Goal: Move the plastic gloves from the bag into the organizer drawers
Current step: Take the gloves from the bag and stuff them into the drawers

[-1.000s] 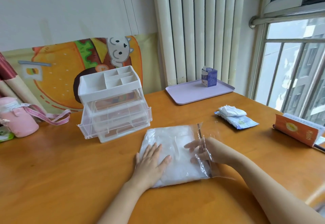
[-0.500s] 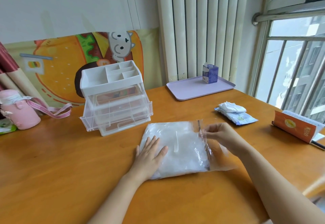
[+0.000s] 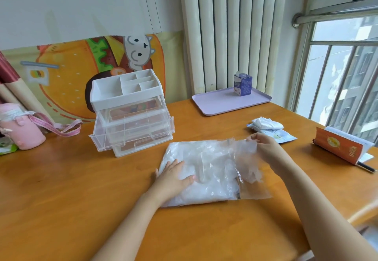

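A clear plastic bag (image 3: 206, 170) full of thin white plastic gloves lies flat on the wooden table (image 3: 61, 199) in front of me. My left hand (image 3: 173, 176) rests flat on the bag's left end, fingers spread. My right hand (image 3: 263, 146) pinches the bag's open flap at its far right corner and lifts it a little. The organizer (image 3: 131, 111) stands behind the bag to the left; it has a white divided top tray and clear drawers, two of them pulled partly out.
A pink bottle (image 3: 20, 127) with a strap stands at the far left. A lilac tray (image 3: 231, 101) carrying a small blue carton (image 3: 243, 84) sits at the back. A tissue pack (image 3: 270, 129) and an orange book (image 3: 343, 146) lie on the right.
My right hand has moved from the middle of the bag's opening up to its far corner, lifting the flap. My left hand has stayed pressed on the bag.
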`<state>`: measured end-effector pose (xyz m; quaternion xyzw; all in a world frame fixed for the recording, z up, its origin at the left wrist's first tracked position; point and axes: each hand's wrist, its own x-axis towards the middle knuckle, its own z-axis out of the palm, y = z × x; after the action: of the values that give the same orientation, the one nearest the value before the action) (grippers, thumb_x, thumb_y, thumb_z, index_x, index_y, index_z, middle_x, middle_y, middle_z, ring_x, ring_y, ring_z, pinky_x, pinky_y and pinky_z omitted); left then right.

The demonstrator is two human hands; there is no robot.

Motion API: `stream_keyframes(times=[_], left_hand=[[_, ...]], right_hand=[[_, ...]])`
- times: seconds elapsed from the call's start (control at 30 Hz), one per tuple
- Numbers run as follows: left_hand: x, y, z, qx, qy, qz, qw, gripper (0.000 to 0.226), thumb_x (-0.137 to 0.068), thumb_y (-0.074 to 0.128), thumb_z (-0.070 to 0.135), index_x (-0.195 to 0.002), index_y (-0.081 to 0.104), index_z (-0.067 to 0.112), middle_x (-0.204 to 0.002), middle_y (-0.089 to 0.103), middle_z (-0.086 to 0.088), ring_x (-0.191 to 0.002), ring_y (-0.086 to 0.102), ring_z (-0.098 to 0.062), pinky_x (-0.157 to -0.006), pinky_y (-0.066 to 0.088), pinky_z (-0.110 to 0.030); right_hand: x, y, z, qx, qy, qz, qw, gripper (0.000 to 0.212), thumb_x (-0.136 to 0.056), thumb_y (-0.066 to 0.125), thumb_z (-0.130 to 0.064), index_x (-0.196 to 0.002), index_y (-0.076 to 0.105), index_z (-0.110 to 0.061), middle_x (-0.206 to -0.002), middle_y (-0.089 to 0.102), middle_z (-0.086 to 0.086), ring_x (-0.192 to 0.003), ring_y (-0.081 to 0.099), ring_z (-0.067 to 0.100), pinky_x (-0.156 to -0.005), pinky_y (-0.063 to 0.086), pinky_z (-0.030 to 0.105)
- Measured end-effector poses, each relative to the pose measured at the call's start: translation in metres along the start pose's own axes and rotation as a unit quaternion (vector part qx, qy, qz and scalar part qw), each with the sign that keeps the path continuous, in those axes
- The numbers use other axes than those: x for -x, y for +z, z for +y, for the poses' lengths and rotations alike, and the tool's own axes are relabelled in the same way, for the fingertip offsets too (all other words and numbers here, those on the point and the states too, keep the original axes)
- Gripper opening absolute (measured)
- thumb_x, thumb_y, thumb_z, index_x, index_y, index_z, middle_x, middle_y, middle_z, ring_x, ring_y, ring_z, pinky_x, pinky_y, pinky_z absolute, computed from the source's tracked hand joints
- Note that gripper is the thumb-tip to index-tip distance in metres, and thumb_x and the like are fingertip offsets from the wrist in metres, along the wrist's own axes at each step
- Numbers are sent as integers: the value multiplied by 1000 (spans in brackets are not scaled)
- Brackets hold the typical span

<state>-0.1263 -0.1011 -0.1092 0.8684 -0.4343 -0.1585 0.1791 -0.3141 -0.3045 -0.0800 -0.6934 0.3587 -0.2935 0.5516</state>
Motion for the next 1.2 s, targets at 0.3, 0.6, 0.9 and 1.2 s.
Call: stream_keyframes(times=[0.3,0.6,0.9,1.2], left_hand=[[-19,-13,109,122,205,65,969,48,-82,73,38,-126,59,23,-126,55,8,-117,49,-5,-92,32,-13],[-51,0,135,172,188,37,966,34,-86,68,18,-56,62,2,-51,36,2,-50,28,-8,-52,26,-25],[-73,-28,139,301,167,62,937,22,-92,62,13,-84,76,-1,-59,63,4,-59,51,-1,-65,43,-21],[-76,-67,144,466,151,80,868,11,-86,67,4,-76,72,6,-67,70,-2,-66,64,-12,-70,55,-22]], right_hand=[[0,-10,-2,50,-92,-17,994,16,-98,51,-20,-85,60,-17,-83,60,1,-68,50,15,-57,37,30],[5,-22,9,36,-86,-135,986,40,-77,67,-49,-100,55,-19,-73,59,-4,-70,52,4,-68,42,26],[7,-16,19,283,-93,-163,941,15,-78,67,-12,-83,69,-27,-69,69,-13,-64,61,-1,-63,51,21],[8,-21,8,345,-84,-253,900,16,-90,59,-33,-93,69,-20,-89,70,-7,-81,63,10,-74,51,30]])
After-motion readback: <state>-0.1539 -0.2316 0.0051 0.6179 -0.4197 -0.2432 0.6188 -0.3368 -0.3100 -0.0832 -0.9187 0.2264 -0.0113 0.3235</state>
